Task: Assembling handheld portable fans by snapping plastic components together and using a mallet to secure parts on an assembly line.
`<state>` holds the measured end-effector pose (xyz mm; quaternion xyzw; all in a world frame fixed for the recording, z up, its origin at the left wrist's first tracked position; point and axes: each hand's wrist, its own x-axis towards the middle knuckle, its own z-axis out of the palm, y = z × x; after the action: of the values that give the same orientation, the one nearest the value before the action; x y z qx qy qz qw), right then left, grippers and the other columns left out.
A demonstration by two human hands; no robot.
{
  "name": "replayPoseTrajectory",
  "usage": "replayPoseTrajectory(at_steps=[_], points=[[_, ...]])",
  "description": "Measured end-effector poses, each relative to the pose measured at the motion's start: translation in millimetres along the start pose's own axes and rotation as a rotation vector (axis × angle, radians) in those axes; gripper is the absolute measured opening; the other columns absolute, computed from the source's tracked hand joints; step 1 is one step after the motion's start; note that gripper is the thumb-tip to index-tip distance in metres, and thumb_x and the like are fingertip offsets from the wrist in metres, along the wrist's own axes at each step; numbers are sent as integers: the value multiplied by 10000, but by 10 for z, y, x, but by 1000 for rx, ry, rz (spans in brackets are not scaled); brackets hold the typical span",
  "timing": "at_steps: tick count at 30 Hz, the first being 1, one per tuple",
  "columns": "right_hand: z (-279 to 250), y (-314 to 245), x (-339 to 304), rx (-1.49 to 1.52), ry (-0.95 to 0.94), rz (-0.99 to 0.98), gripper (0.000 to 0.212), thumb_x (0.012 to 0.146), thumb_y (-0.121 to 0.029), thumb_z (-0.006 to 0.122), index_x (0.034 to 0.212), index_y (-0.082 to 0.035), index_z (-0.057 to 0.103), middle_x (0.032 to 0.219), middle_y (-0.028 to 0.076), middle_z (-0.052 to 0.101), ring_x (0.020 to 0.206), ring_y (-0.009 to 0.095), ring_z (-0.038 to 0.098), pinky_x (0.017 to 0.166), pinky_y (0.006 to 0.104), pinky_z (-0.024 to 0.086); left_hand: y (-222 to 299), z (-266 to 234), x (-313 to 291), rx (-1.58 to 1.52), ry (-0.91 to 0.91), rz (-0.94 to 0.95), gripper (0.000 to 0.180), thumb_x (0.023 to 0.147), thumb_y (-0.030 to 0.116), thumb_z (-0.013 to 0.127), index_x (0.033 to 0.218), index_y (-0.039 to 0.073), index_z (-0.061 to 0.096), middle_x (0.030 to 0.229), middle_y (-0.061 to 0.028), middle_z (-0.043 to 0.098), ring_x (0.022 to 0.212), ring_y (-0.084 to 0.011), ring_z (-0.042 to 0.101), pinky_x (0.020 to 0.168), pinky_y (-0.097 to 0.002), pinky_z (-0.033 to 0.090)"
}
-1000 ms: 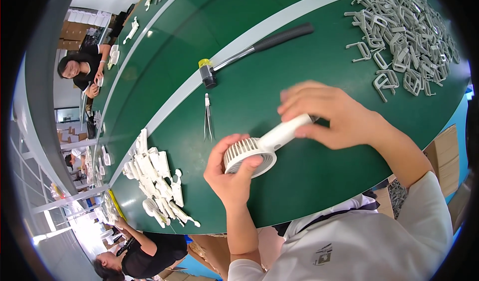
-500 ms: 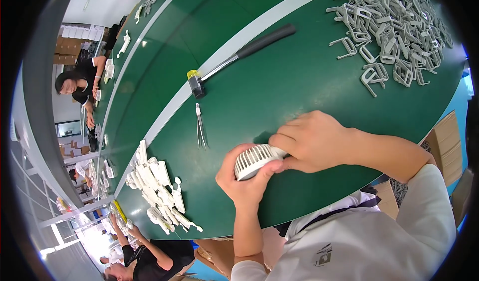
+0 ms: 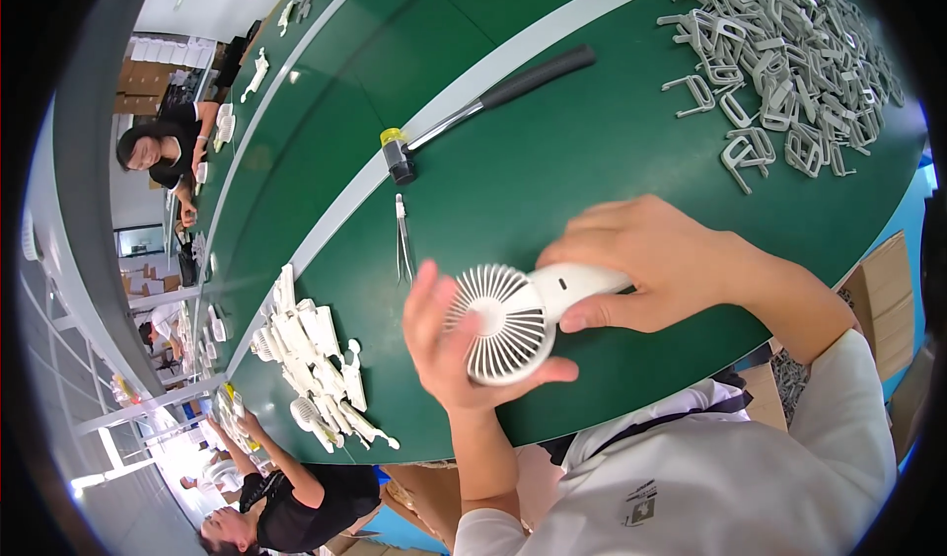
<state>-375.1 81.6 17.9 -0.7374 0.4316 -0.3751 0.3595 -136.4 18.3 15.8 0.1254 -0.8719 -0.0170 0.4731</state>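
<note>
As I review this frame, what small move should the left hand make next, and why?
Probably close the left hand gently around the round slatted head of the white plastic handheld fan: that hand is spread, its thumb sticking out, while the right hand grips the handle, so the head looks only loosely steadied.
</note>
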Motion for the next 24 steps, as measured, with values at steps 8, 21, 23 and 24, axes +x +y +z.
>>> replayPoseTrajectory(at_steps=[8, 21, 23, 24], points=[[72, -104, 26, -348, 337, -189, 485, 715, -315, 869, 1091, -65, 690, 918, 53, 655, 714, 252, 602, 587, 365, 495, 177, 44, -79, -424, 156, -802, 1211, 547, 545, 991, 1426, -84, 444, 1412, -227, 532, 1167, -317, 620, 959, -429, 557], [46, -151, -24, -218, 109, -4, 440, 788, -312, 842, 1095, -40, 682, 907, 113, 672, 723, 312, 636, 628, 395, 512, -39, -60, -56, -286, -78, -596, 1175, 415, 609, 981, 1322, -9, 563, 1175, -133, 672, 1021, -293, 643, 872, -406, 543], [46, -148, -12, -137, 19, 130, 398, 848, -296, 809, 1102, -21, 675, 915, 149, 687, 761, 347, 665, 662, 414, 522, -36, -86, -51, -280, -256, -659, 1107, 433, 574, 995, 1292, 3, 593, 1119, -117, 681, 966, -285, 639, 848, -397, 542], [47, -161, -9, -136, -5, 133, 398, 848, -296, 809, 1102, -21, 675, 915, 149, 687, 761, 347, 665, 662, 414, 522, -37, -95, -36, -284, -260, -671, 1019, 465, 526, 1009, 1257, 18, 616, 1077, -114, 681, 935, -273, 640, 824, -391, 545]])
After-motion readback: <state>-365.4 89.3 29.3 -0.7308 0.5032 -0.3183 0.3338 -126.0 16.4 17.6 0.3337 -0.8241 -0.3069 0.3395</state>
